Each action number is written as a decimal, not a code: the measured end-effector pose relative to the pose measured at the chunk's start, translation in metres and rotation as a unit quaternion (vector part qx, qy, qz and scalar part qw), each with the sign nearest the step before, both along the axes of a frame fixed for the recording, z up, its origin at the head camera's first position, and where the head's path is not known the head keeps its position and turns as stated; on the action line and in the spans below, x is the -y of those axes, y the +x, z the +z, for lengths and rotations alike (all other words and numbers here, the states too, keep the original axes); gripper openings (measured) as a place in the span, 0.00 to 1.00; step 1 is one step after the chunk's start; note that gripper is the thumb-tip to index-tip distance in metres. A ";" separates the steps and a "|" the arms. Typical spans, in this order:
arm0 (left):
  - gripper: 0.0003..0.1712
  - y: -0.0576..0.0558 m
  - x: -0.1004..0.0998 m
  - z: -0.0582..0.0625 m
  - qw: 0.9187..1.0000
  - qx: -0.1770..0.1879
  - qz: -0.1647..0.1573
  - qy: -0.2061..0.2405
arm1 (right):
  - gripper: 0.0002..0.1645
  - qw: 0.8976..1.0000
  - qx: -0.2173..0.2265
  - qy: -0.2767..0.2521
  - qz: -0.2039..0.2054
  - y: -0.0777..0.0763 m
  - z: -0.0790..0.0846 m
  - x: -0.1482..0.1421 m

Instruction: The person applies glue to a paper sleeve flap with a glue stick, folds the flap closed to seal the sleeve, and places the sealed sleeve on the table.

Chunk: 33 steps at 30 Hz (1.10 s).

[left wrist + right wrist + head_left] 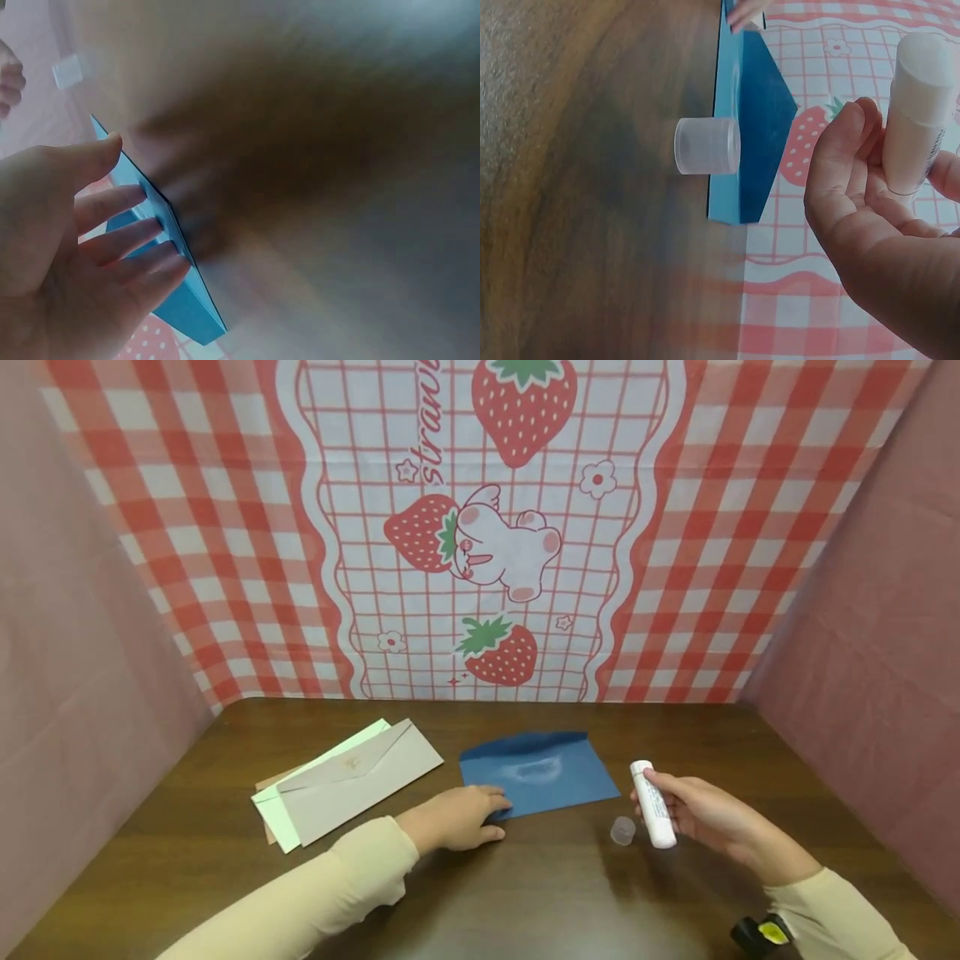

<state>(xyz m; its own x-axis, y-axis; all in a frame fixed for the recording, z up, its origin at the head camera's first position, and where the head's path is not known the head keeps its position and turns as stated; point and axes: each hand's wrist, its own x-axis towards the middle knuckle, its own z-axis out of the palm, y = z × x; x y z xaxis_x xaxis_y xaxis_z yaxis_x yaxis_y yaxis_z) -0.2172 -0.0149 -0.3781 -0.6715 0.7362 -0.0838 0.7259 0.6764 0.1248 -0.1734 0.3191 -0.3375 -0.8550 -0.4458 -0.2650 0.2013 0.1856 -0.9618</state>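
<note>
A blue envelope lies in the middle of the table with its flap on the far side, and a whitish smear marks its face. My left hand touches the envelope's near left edge with fingers extended; in the left wrist view the fingertips lie over it. To the right, my right hand grips a white glue stick between thumb and fingers, tilted above the table. Just left of the stick, the translucent cap stands on the wood, seen also as a clear cylinder in the right wrist view.
On the left lies a fanned stack of envelopes: a grey one on top, a pale green one beneath, and a brown edge under both. A strawberry-print cloth hangs behind the table, with pink cloth at both sides.
</note>
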 end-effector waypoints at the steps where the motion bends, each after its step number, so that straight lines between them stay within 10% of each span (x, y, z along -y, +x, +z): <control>1: 0.27 0.005 0.003 0.000 1.000 -0.005 -0.002 0.001 | 0.21 1.000 0.002 0.002 -0.001 0.000 0.001 0.001; 19: 0.24 0.066 0.061 0.000 0.999 0.007 -0.015 0.050 | 0.22 1.000 0.002 -0.003 0.029 -0.002 -0.011 0.017; 25: 0.15 0.052 0.065 0.000 0.993 -0.013 -0.002 0.120 | 0.23 0.999 -0.025 0.011 0.032 -0.006 -0.009 0.038; 33: 0.16 0.011 0.071 -0.003 0.953 -0.030 0.199 0.227 | 0.33 0.987 -0.122 0.103 0.008 -0.017 -0.007 0.113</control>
<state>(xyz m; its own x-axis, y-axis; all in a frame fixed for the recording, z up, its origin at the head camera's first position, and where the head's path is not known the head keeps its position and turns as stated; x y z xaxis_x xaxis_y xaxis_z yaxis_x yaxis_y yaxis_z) -0.2057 -0.0858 -0.3809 -0.8985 0.3737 0.2302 0.4385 0.7857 0.4363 -0.1905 0.2065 -0.3443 -0.8981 -0.4172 -0.1387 -0.0355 0.3833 -0.9229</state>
